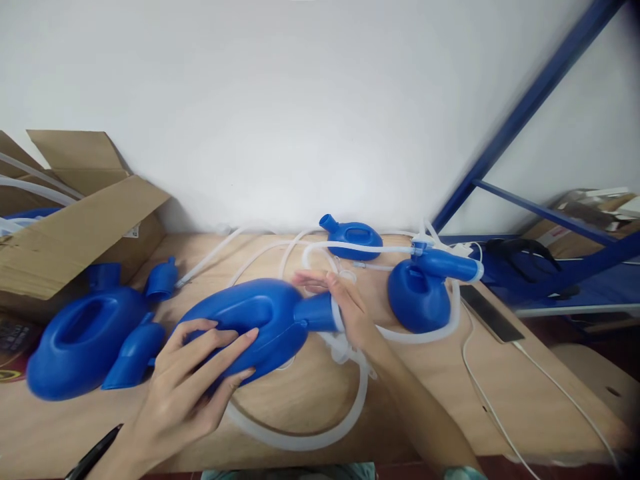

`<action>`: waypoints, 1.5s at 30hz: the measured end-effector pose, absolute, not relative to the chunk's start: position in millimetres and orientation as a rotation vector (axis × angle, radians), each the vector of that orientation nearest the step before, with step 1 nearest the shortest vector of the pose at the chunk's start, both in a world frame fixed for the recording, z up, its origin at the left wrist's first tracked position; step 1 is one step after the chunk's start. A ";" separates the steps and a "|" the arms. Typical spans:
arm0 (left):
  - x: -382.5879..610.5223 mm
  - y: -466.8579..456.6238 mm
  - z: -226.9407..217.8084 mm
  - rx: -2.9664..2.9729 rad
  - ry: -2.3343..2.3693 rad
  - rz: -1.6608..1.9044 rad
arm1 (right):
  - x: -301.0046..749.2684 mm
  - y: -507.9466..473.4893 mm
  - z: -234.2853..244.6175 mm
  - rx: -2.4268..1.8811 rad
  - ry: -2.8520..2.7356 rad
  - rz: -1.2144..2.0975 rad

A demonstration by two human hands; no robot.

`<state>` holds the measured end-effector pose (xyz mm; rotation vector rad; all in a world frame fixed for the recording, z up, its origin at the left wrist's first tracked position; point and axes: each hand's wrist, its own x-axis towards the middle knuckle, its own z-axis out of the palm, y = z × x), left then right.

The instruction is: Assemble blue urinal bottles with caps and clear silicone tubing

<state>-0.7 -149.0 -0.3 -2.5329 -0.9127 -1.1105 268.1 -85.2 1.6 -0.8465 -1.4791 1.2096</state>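
A blue plastic urinal bottle (273, 333) lies tilted across the front of the table, its neck pointing right. My left hand (185, 387) grips its body, with fingers spread over the side and into the handle opening. At the neck, a translucent white cap (337, 313) covers the mouth. My right hand (350, 310) has its palm against this cap and its fingers stretched out behind the neck. A clear tube (300, 440) curls on the table below the bottle; a clear fitting (343, 348) shows under the neck.
Another blue bottle (90, 347) and blue spouts (133, 353) lie at left, near an open cardboard box (90, 227) with tubes. Behind stands a bottle (355, 240); to the right are a bottle with spout (417, 300) and a phone (490, 313) on a cable. A black pen (95, 453) is front left.
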 end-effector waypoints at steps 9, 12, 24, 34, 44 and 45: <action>6.4 -170.1 -8.0 -2.368 -0.848 -1.038 | 269.6 -97.5 2.7 -0.815 -1.308 1.309; 0.0 -175.1 -17.0 -2.366 -0.765 -0.974 | 266.2 -94.9 -5.8 -0.762 -1.203 1.410; -16.2 -147.3 13.1 -2.374 -0.678 -0.675 | 236.5 -59.2 -52.0 -0.847 -0.793 1.741; -82.6 -26.1 31.6 -2.415 -1.500 -0.731 | 240.1 -89.1 -98.0 -1.080 -2.498 0.707; -59.8 91.1 -28.1 -2.688 -1.519 -0.493 | 235.7 -95.6 -124.3 -1.038 -2.833 0.333; -56.9 97.1 -32.2 -2.705 -1.512 -0.480 | 238.1 -94.2 -124.9 -1.053 -2.817 0.330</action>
